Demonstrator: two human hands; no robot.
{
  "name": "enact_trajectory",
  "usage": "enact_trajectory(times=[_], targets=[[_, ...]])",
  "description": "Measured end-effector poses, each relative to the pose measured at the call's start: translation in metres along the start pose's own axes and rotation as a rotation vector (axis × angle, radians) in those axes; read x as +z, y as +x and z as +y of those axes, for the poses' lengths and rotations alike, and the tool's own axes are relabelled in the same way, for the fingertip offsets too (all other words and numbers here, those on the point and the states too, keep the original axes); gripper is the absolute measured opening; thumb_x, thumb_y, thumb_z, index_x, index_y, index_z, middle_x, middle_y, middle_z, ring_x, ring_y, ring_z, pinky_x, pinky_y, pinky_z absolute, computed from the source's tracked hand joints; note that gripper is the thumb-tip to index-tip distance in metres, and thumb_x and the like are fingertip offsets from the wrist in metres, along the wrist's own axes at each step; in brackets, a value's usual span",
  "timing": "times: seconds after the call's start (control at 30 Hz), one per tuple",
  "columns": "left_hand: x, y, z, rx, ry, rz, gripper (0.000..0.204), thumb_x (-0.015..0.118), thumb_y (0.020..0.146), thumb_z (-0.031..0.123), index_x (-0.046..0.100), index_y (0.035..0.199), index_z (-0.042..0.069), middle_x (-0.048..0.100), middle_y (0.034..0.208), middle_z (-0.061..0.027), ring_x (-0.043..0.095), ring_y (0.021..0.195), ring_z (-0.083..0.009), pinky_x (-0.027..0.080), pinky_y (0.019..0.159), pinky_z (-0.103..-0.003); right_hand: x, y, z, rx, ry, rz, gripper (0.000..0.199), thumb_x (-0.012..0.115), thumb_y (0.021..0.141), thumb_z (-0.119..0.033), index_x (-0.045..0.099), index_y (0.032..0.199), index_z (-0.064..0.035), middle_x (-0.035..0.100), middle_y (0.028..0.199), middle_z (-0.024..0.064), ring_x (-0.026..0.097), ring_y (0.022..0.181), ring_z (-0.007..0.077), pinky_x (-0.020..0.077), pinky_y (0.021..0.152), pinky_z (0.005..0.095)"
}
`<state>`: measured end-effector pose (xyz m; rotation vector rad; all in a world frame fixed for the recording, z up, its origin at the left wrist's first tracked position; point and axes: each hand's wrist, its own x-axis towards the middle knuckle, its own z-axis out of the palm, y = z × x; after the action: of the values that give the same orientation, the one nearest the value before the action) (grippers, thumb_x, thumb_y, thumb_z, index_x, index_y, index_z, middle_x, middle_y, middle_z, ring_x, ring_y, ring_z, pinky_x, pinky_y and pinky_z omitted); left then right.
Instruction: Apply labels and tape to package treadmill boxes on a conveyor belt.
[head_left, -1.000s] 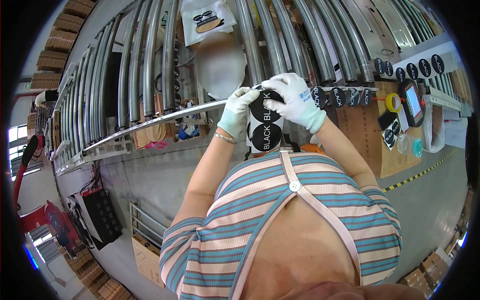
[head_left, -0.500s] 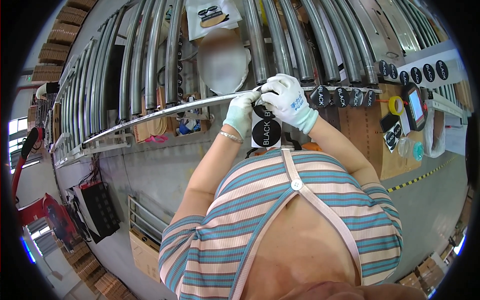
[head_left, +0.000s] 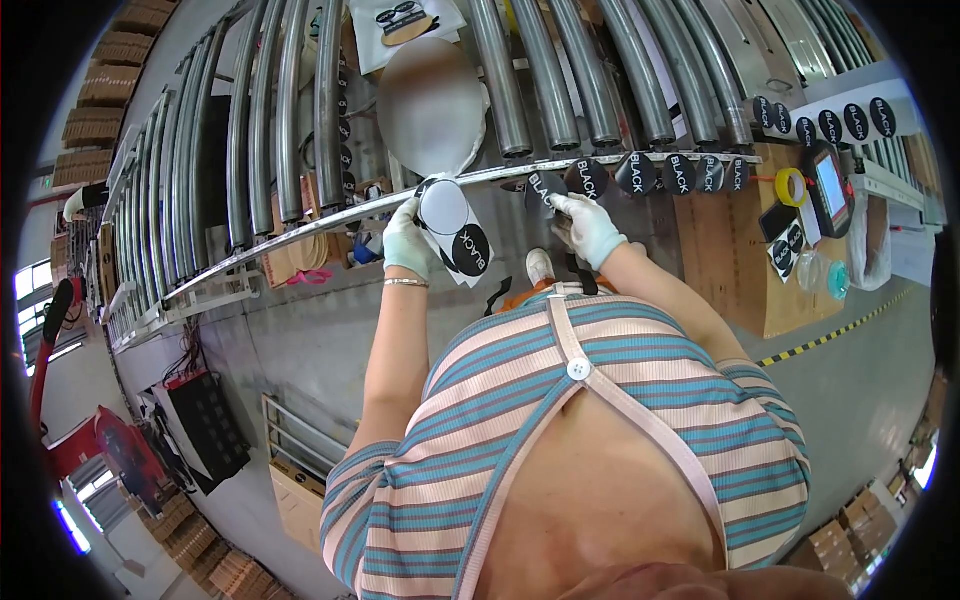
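Observation:
A strip of white backing paper (head_left: 441,207) is pinched in my gloved left hand (head_left: 405,241), close to the near rail of the roller conveyor. On that strip sit a bare white round spot and, below it, a round black sticker (head_left: 470,250). My right hand (head_left: 588,229), gloved in white too, grips the lower edge of another round black sticker (head_left: 543,191) at the rail. To its right, several more black stickers (head_left: 635,174) stand in a row along the rail edge. The undersides of my right fingers are partly hidden.
Metal rollers (head_left: 503,90) run away from the rail (head_left: 300,232). A blurred oval shape (head_left: 430,105) lies among them. At right, a cardboard sheet (head_left: 720,255) stands below yellow tape (head_left: 791,187) and a handheld screen device (head_left: 830,205). A black box (head_left: 205,430) stands on the floor at left.
My hands have parted from the middle of the rail. The left has gone left with the strip, baring a white round spot; the right has moved slightly right and down with a black sticker.

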<state>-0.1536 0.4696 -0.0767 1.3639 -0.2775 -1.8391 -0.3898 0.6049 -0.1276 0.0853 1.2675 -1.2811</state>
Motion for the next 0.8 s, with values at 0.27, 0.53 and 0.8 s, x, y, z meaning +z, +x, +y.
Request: enact_trajectory(times=[0.27, 0.53, 0.8], targets=[[0.004, -0.013, -0.012, -0.166, -0.033, -0.088, 0.022, 0.052, 0.089, 0.014, 0.061, 0.103, 0.0, 0.066, 0.097, -0.0107, 0.063, 0.087, -0.0246, 0.05, 0.083, -0.041, 0.038, 0.045, 0.011, 0.108, 0.014, 0.36, 0.049, 0.074, 0.074, -0.038, 0.061, 0.113, -0.0108, 0.057, 0.113, 0.0036, 0.052, 0.096, 0.0201, 0.045, 0.081, 0.0378], [0.0, -0.014, -0.011, -0.097, -0.01, -0.147, 0.02, 0.057, 0.087, 0.013, 0.063, 0.1, 0.0, 0.066, 0.095, -0.0094, 0.063, 0.085, -0.0206, 0.051, 0.079, -0.034, 0.039, 0.009, 0.009, 0.409, -0.12, 0.067, 0.084, 0.064, 0.074, -0.061, 0.043, 0.13, -0.0023, 0.045, 0.129, 0.0123, 0.05, 0.111, 0.0289, 0.0426, 0.092, 0.0442], [0.016, -0.013, -0.009, 0.273, 0.299, -0.08, 0.024, 0.065, 0.084, 0.021, 0.065, 0.091, -0.002, 0.065, 0.084, -0.004, 0.056, 0.072, -0.0115, 0.045, 0.068, -0.026, 0.061, -0.028, -0.015, -0.262, -0.822, -0.344, 0.028, 0.072, 0.08, -0.027, 0.067, 0.088, -0.0008, 0.066, 0.079, 0.0027, 0.059, 0.072, 0.0103, 0.0469, 0.068, 0.0266]])
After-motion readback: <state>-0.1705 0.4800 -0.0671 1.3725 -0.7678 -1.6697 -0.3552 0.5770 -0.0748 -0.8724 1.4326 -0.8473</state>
